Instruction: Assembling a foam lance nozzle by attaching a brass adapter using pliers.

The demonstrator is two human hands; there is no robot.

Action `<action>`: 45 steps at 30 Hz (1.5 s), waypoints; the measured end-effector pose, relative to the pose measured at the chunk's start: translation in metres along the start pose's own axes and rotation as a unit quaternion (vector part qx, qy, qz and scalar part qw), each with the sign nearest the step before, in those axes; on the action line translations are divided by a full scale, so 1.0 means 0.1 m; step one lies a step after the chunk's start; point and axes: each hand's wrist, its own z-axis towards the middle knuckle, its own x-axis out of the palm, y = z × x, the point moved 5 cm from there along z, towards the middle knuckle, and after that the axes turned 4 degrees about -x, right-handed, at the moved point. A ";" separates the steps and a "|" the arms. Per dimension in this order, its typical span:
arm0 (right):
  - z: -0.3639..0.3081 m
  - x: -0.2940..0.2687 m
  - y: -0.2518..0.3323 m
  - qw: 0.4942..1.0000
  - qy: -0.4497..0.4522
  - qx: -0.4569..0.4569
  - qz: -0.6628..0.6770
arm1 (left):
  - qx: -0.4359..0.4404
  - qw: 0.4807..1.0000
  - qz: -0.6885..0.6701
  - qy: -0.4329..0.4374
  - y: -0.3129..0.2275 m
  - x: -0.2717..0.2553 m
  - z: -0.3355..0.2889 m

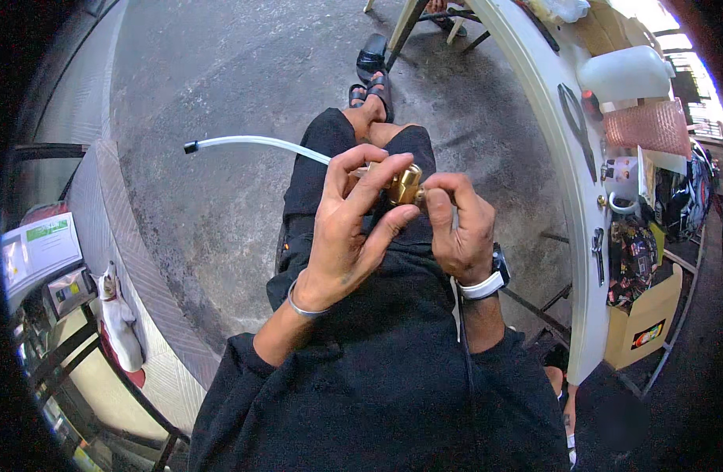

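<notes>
Bench [588, 338]: white, running along my right; I place everything else by it.
White container [625, 73]: plastic, toward the bench's far end.
Bubble wrap [649, 127]: pink, on the bench, nearer me than that.
Long tool [578, 130]: dark, lying along the bench's edge on my side.
Cardboard box [656, 318]: at the bench's near end, side away from me.
Floor [212, 220]: grey, stained, left of the bench.
White animal [123, 326]: lying across the floor from the bench.

The head fisheye looks down from close above the seated person [377, 354].
</notes>
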 end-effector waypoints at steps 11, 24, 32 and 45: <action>0.00 0.02 0.03 1.000 -0.005 -0.017 0.004 | -0.057 0.997 -0.039 0.026 0.06 0.04 -0.04; -0.08 -0.04 -0.14 0.993 -0.048 0.065 0.087 | -0.181 0.947 -0.266 0.029 0.46 0.05 -0.40; -0.20 0.15 -0.11 0.994 0.040 -0.037 0.099 | -0.238 0.827 -0.487 0.146 0.22 -0.07 0.16; 0.02 -0.38 -0.17 0.998 -0.060 0.008 0.036 | -0.219 0.861 -0.216 0.404 0.24 0.44 -0.35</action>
